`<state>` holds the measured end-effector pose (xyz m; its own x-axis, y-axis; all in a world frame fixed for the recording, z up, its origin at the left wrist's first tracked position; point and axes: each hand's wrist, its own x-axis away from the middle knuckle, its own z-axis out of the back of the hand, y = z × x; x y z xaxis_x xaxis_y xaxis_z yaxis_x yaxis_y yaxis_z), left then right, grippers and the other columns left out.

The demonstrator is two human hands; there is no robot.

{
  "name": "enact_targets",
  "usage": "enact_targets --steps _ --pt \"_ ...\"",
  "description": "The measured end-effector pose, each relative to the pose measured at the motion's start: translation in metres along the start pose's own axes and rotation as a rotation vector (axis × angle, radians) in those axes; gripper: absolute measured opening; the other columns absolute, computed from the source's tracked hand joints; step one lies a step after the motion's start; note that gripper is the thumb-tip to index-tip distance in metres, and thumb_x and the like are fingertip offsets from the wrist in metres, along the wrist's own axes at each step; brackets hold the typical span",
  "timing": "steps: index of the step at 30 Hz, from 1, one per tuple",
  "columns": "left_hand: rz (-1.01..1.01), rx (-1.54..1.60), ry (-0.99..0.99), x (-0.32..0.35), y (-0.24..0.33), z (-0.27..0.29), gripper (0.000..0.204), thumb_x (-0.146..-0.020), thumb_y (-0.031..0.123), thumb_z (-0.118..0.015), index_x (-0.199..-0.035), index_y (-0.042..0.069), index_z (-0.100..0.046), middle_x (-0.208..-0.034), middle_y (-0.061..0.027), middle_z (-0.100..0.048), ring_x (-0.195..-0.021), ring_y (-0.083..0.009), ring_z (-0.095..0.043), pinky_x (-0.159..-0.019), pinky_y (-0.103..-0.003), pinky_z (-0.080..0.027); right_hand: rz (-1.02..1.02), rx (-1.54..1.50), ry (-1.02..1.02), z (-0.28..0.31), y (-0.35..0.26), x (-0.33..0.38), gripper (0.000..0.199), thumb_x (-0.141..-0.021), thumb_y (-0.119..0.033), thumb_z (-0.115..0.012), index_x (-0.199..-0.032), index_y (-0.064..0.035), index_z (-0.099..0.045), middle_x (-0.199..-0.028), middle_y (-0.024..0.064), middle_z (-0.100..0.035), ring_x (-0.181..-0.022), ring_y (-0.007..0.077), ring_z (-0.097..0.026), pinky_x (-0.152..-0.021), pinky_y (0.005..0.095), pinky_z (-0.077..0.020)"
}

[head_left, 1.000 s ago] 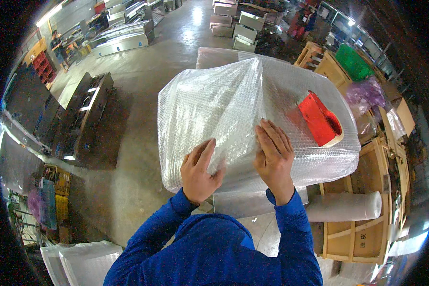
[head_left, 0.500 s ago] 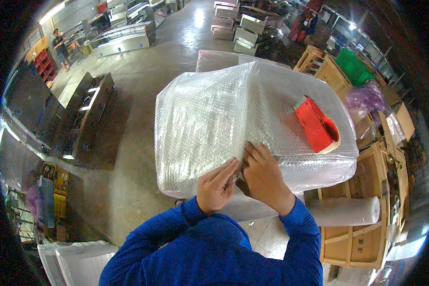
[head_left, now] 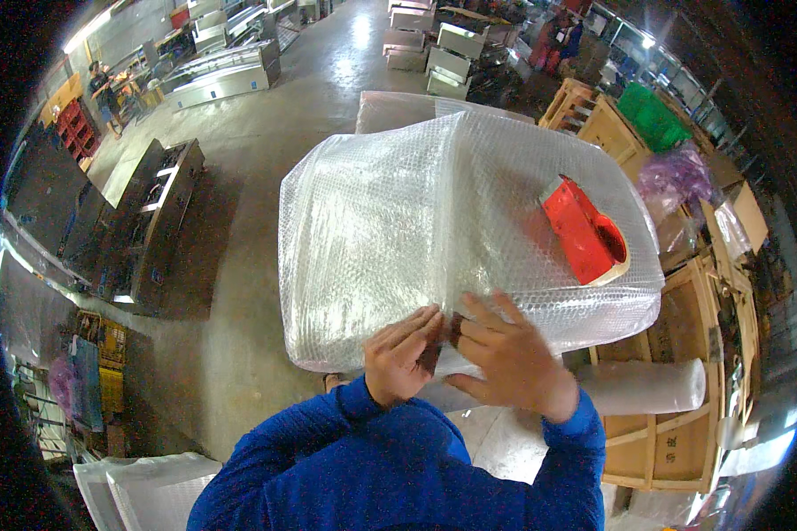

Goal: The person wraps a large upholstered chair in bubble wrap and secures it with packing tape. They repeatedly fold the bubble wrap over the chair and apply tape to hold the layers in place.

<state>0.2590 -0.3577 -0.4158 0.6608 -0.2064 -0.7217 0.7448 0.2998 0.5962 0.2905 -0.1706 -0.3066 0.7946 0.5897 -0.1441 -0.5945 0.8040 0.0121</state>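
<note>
A large bulky item wrapped in clear bubble wrap (head_left: pixel 363 221) stands right in front of me, with an overlapping seam running down its middle. At the near end of that seam my left hand (head_left: pixel 402 356) rests against the wrap, its fingers straight and side by side; its palm side is partly hidden. Just to the right, my right hand (head_left: pixel 515 361) has its fingers spread, slightly blurred, over the wrap's near edge. No object shows in either hand. On the right part of the wrapped top lies a red tape dispenser (head_left: pixel 584 234).
A roll of bubble wrap (head_left: pixel 646 387) lies at the right beside wooden crates (head_left: pixel 673 442). Dark long cabinets (head_left: pixel 155 226) stand on the floor to the left. Wrapped panels (head_left: pixel 150 487) are at the lower left. A person (head_left: pixel 104 97) stands far back left.
My right hand has pulled slightly right and toward me from the seam, its fingers spreading. The left hand stays at the seam's near end, slightly lower. The view has shifted a little.
</note>
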Motion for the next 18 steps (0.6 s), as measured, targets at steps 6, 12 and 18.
enact_targets --steps 6,12,18 --pt "-0.026 -0.086 -0.023 0.007 0.001 -0.015 0.041 -0.075 0.003 -0.074 -0.116 0.006 -0.073 -0.12 -0.0146 -0.073 -0.111 -0.0305 -0.071 -0.087 -0.039 -0.058 -0.584 0.5 0.578 0.038 0.061 0.02 0.049 -0.09 -0.031 -0.073 -0.132 -0.0065 -0.063 -0.135 0.0182 -0.063 -0.117 0.0372 -0.064 -0.098 0.0485 -0.0513" --pt "-0.096 -0.154 0.025 0.009 0.0 -0.026 0.039 -0.075 0.007 -0.078 -0.114 0.012 -0.074 -0.119 -0.004 -0.069 -0.104 -0.0235 -0.069 -0.08 -0.036 -0.053 -0.911 0.462 0.457 0.012 0.092 0.017 0.059 -0.094 -0.03 -0.066 -0.145 -0.0035 -0.05 -0.131 0.0232 -0.061 -0.122 0.0403 -0.06 -0.1 0.0481 -0.0505" --pt "-0.13 -0.204 -0.024 0.019 -0.004 -0.035 0.04 -0.078 0.012 -0.077 -0.117 0.011 -0.073 -0.12 -0.0034 -0.063 -0.101 -0.0231 -0.064 -0.079 -0.039 -0.047 -0.812 0.556 0.501 0.008 0.096 0.012 0.062 -0.091 -0.03 -0.069 -0.146 -0.0075 -0.05 -0.124 0.0219 -0.064 -0.118 0.04 -0.062 -0.104 0.0506 -0.0467"
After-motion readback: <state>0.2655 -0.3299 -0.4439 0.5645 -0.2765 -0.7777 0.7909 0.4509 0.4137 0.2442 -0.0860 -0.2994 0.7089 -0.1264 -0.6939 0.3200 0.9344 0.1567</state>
